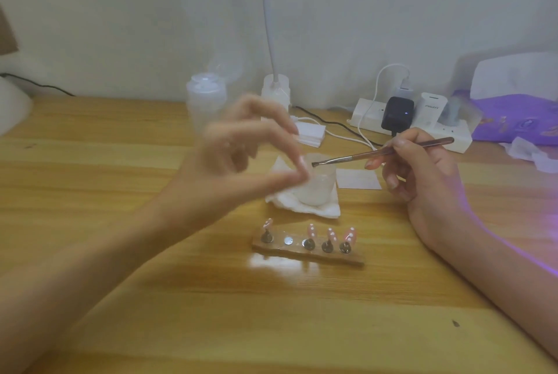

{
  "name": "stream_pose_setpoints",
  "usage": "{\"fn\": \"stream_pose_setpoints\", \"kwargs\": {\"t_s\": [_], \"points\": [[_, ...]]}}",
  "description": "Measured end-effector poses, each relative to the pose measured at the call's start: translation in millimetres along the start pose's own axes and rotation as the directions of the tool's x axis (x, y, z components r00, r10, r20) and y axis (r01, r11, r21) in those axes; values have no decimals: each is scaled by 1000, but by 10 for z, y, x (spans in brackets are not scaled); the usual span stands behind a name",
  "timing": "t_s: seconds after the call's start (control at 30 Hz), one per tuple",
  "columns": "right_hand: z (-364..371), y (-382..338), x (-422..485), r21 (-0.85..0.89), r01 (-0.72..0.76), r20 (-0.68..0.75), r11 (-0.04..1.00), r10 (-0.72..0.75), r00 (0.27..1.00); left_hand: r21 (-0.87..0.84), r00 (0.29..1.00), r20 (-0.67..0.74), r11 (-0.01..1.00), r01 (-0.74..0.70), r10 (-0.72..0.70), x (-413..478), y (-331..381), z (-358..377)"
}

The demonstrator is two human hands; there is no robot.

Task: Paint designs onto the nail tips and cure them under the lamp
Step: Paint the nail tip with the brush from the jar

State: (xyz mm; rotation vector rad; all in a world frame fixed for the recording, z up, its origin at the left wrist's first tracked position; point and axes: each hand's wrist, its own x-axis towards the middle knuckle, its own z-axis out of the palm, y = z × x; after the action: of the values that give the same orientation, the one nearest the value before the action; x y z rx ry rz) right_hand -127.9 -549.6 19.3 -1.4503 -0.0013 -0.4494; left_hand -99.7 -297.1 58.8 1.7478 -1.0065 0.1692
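The right hand (422, 180) is gripping the brush (380, 152) pen-fashion, its bristles pointing left over the rim of a small cup (315, 192). The left hand (238, 159) is hovering raised and blurred, thumb and forefinger tips meeting; whether they are pinching anything, I cannot tell. The nail tips (312, 230) are standing on their holder (308, 253) on the counter (151, 298), near the cup.

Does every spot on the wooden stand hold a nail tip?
No, on the wooden stand the second spot from the left is a bare metal disc, while the other four hold nail tips.
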Motion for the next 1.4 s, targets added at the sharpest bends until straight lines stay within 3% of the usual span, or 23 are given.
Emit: {"fn": "stream_pose_setpoints", "kwargs": {"t_s": [0.07, 0.13, 0.6, 1.4], "points": [[1, 3, -1, -9, -3, 2, 1000, 3, 1000, 87, 988, 147, 996, 23, -36, -139, -16, 81], [-1, 4, -3, -7, -7, 5, 1000, 7, 1000, 156, 975, 209, 987, 40, -72, -255, -63, 134], [3, -8, 8, -5, -27, 8, 1000, 27, 1000, 207, 936, 175, 941, 268, -305, -380, -207, 183], [-25, 6, 17, 19, -34, 6, 999, 34, 999, 36, 883, 310, 933, 359, -352, -411, -178, 87]]}}
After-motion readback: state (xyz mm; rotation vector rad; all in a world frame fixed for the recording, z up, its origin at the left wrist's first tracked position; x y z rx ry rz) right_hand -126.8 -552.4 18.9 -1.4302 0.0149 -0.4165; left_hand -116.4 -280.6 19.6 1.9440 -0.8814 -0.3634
